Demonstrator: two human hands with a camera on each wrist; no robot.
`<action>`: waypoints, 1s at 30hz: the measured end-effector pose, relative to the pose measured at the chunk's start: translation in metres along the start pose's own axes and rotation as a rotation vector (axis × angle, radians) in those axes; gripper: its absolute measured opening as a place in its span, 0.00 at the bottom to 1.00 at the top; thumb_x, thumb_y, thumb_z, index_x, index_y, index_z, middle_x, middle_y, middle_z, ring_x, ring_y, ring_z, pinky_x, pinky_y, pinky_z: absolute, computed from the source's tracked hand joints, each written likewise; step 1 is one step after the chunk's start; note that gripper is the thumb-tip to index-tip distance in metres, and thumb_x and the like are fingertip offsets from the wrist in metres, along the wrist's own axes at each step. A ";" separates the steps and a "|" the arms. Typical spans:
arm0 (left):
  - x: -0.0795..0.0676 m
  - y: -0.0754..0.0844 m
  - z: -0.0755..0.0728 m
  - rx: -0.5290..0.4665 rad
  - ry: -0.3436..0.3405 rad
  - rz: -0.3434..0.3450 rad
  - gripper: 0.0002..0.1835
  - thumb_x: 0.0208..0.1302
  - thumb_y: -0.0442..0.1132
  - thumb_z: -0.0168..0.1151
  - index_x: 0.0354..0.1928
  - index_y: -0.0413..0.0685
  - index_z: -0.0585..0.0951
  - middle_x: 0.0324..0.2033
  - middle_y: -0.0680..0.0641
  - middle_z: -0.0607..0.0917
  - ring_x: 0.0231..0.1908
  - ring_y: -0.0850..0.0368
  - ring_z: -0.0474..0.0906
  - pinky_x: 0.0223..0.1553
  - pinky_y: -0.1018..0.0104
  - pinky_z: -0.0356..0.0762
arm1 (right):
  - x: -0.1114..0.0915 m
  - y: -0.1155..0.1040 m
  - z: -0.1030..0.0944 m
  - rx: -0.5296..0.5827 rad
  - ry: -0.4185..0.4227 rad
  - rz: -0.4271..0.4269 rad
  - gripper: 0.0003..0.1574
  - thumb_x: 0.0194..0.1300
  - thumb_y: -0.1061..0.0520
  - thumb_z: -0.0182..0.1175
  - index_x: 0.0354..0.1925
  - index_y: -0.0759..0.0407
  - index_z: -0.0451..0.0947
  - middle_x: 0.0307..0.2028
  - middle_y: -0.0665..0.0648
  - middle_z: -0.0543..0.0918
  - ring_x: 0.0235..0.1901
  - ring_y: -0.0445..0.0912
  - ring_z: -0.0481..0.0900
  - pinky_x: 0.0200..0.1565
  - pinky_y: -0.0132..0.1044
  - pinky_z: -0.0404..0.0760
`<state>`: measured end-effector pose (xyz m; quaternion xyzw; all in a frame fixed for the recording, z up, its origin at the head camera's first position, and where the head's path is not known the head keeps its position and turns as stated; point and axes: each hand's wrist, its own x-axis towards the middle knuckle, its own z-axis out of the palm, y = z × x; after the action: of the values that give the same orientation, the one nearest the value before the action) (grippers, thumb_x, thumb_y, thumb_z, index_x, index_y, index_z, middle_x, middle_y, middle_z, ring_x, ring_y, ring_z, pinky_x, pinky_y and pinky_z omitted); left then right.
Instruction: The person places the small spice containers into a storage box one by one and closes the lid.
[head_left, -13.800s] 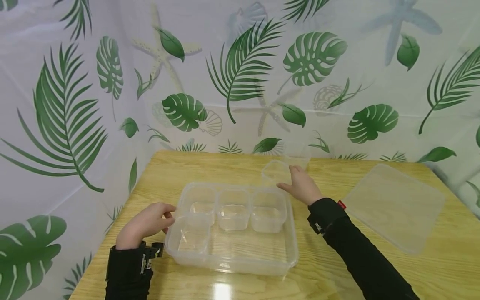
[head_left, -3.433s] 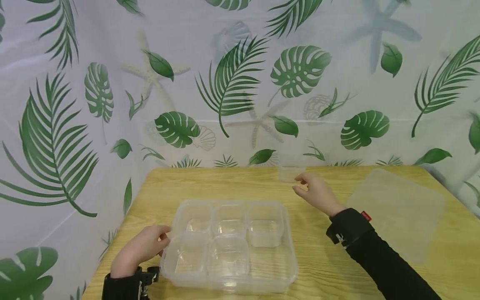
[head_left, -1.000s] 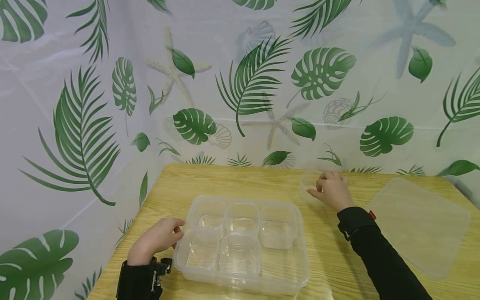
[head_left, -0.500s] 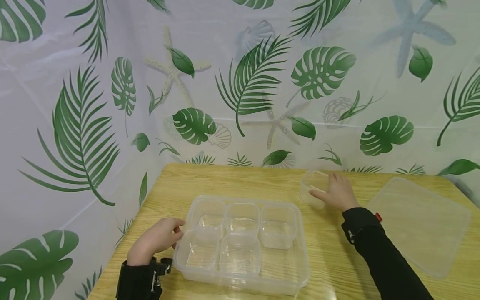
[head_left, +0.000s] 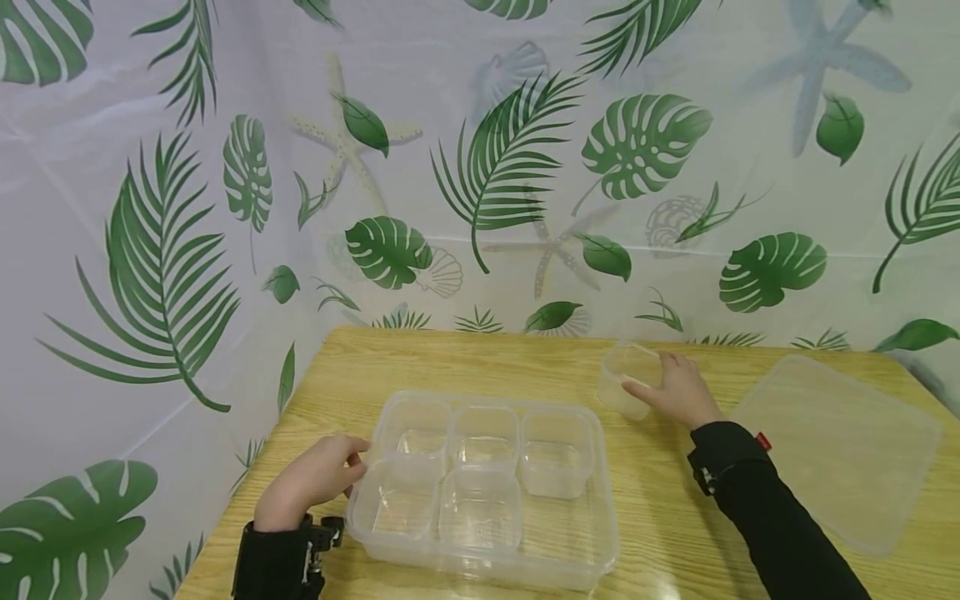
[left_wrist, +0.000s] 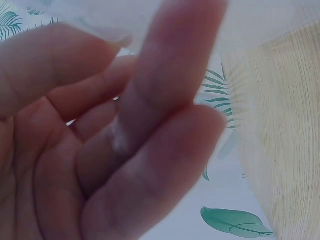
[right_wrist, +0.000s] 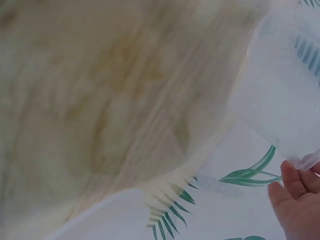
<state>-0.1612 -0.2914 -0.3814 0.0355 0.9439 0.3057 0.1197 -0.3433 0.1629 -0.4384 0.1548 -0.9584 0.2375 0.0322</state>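
A large clear plastic box (head_left: 611, 508) lies on the table, with several small clear containers inside: a back row across, plus a front-left one and a front-middle container (head_left: 480, 508). Bare bottom shows in its front-right part. My left hand (head_left: 318, 475) holds the box's left rim between thumb and fingers; its fingers (left_wrist: 175, 55) look large and blurred in the left wrist view. Behind the box to the right, my right hand (head_left: 678, 392) pinches the rim of another small clear container (head_left: 621, 392). The fingertips at that rim show in the right wrist view.
A flat translucent lid (head_left: 840, 454) lies on the right side of the wooden table (head_left: 450, 358). A white leaf-patterned cloth (head_left: 517, 275) hangs behind and to the left.
Since the oldest frame, a small container has come to sit front-middle in the box. Over the last second, my right hand has turned the other container and shifted slightly right; my left hand stays put.
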 end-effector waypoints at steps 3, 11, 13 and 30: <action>0.000 0.000 0.000 -0.001 -0.003 -0.001 0.14 0.61 0.32 0.51 0.48 0.40 0.77 0.23 0.51 0.73 0.22 0.53 0.72 0.23 0.64 0.64 | -0.003 0.002 0.002 0.008 0.031 -0.008 0.61 0.56 0.30 0.51 0.62 0.80 0.49 0.58 0.82 0.56 0.58 0.73 0.50 0.55 0.61 0.53; 0.001 -0.001 0.001 -0.002 -0.010 0.014 0.11 0.61 0.32 0.50 0.43 0.41 0.78 0.23 0.51 0.73 0.22 0.55 0.71 0.23 0.64 0.64 | -0.012 -0.002 0.000 -0.004 0.130 -0.047 0.59 0.55 0.32 0.54 0.61 0.81 0.52 0.55 0.82 0.59 0.56 0.73 0.54 0.54 0.62 0.56; 0.001 -0.001 0.001 -0.003 -0.012 0.018 0.11 0.61 0.31 0.50 0.43 0.41 0.78 0.23 0.50 0.73 0.22 0.55 0.72 0.23 0.64 0.64 | -0.014 -0.003 -0.002 -0.002 0.157 -0.055 0.59 0.55 0.33 0.55 0.61 0.80 0.52 0.56 0.81 0.59 0.56 0.73 0.55 0.54 0.61 0.56; 0.000 -0.001 -0.001 0.012 -0.013 0.021 0.13 0.61 0.32 0.50 0.46 0.40 0.77 0.24 0.51 0.74 0.22 0.53 0.72 0.23 0.64 0.64 | -0.047 -0.060 -0.032 0.084 0.490 -0.344 0.54 0.41 0.48 0.70 0.59 0.76 0.61 0.55 0.75 0.65 0.55 0.67 0.60 0.53 0.59 0.59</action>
<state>-0.1615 -0.2923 -0.3815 0.0482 0.9444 0.3013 0.1226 -0.2806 0.1400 -0.3897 0.2540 -0.8712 0.2984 0.2956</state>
